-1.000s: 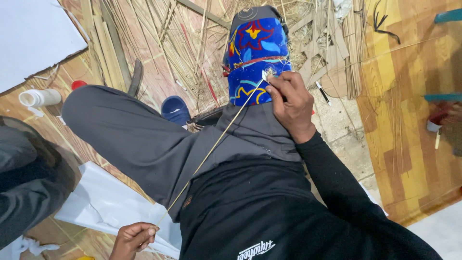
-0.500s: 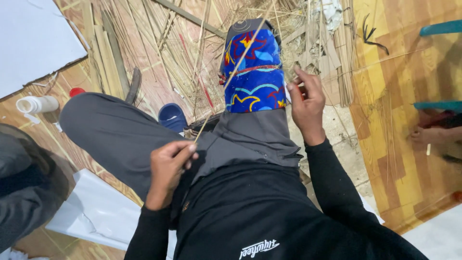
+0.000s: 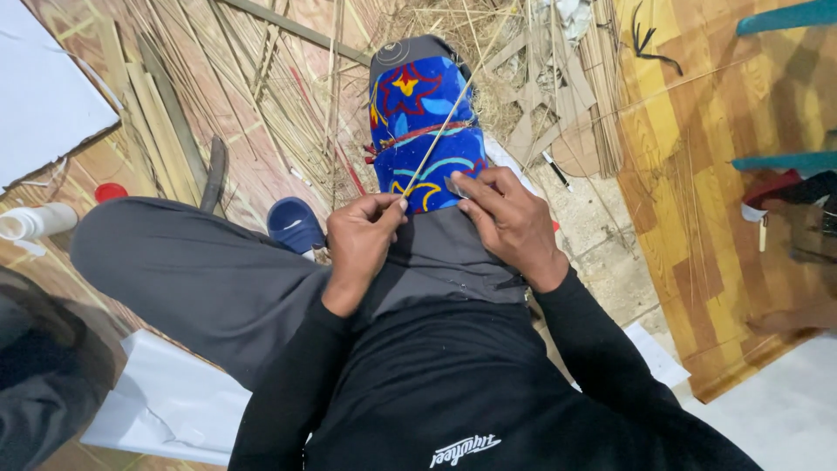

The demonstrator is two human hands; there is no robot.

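Note:
I sit with my legs in grey trousers; a blue patterned cloth with red and yellow shapes is tied over my right knee. My left hand pinches the near end of a thin pale bamboo sliver that runs up and away across the cloth. My right hand rests on the cloth's lower edge, holding a small grey blade against the sliver's base. The two hands are close together above my thigh.
Many bamboo strips and slivers lie spread on the floor ahead. A dark curved knife lies at left, near a red cap and a white roll. A blue shoe, white sheets and teal chair legs surround me.
My left hand rose from low beside my hip to my thigh, sliding up the sliver. The right hand came down from the cloth's edge to meet it, and the view tilted nearer.

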